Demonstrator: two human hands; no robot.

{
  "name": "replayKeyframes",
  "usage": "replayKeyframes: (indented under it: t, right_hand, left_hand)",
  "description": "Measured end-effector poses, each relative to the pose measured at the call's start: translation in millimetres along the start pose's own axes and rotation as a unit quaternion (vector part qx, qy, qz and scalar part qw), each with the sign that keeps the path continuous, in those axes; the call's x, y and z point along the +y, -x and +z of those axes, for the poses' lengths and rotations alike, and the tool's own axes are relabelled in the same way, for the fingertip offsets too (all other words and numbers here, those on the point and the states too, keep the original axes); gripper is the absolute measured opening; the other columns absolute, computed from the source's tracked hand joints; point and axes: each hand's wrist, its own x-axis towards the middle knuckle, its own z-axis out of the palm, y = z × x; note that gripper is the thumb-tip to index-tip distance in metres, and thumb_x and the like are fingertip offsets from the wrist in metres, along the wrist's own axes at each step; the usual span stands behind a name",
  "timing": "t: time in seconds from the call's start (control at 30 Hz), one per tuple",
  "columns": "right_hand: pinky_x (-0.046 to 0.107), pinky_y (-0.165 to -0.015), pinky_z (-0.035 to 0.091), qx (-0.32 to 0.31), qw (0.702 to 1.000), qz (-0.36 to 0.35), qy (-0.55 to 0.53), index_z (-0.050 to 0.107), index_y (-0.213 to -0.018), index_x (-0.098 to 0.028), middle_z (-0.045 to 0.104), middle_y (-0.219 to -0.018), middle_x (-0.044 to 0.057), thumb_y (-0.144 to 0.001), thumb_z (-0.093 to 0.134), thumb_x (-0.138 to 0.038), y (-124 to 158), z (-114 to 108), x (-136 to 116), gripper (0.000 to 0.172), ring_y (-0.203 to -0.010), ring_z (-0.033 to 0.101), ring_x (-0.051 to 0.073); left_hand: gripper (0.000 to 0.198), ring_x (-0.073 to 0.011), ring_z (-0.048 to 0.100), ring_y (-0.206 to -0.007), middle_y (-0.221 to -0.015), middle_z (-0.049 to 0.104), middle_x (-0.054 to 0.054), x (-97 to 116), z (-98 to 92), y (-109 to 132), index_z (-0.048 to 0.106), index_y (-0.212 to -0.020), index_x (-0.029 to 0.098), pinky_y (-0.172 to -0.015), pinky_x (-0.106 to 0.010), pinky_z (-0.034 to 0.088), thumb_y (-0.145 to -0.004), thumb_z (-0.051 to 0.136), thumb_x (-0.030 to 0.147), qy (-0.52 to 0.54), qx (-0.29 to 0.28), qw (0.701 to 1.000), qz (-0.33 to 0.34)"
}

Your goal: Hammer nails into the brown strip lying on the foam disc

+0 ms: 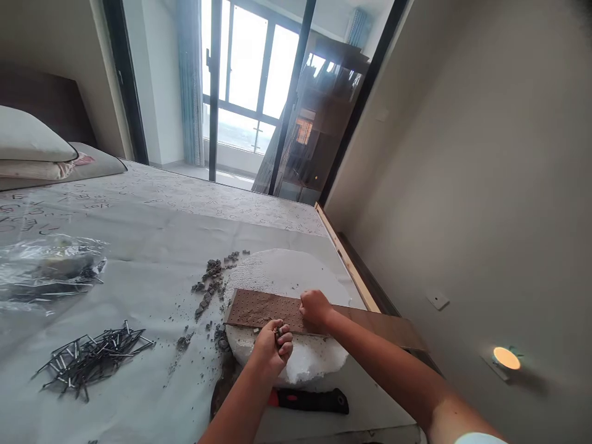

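While the right hand (315, 308) touches the board (259, 308), the left hand (274, 346) borders it

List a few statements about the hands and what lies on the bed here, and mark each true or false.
1. The right hand rests on the brown perforated board. True.
2. A loose pile of nails lies on the sheet, left of the hands. True.
3. The board lies flat on the sheet. False: it lies across the white foam block.
4. The left hand is spread open. False: its fingers curl around a small metal piece.
5. The right hand grips the red-and-black tool handle. False: the handle lies untouched at the foam's near edge.
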Motion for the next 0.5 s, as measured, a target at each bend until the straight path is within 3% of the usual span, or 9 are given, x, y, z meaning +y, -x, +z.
replayKeyframes:
  t: [0.27, 0.5]
  right_hand:
    - [0.029, -0.067, 0.046, -0.035, 0.997, -0.002, -0.071, 0.065, -0.085, -0.014, 0.069, -0.084, 0.004, -0.083, 0.053, -0.030, -7.5, -9.6, 19.4, 0.021, -0.073, 0.062, 0.014]
    - [0.026, -0.068, 0.042, -0.021, 0.993, -0.032, -0.108, 0.068, -0.080, -0.015, 0.071, -0.086, 0.008, -0.073, 0.059, -0.023, -2.4, -14.7, 20.5, 0.014, -0.078, 0.062, 0.017]
  left_hand:
    - [0.019, -0.0020, 0.023, -0.031, -0.051, 0.029, 0.008, -0.4, 0.9, 2.5, 0.031, -0.064, 0.019, -0.029, -0.014, 0.010, -0.079, 0.040, 0.013, 0.003, 0.014, 1.000, -0.001]
    - [0.019, -0.0018, 0.023, -0.031, -0.051, 0.030, 0.008, -0.5, 0.3, 1.2, 0.031, -0.063, 0.018, -0.029, -0.013, 0.010, -0.078, 0.040, 0.011, 0.016, 0.016, 1.000, 0.001]
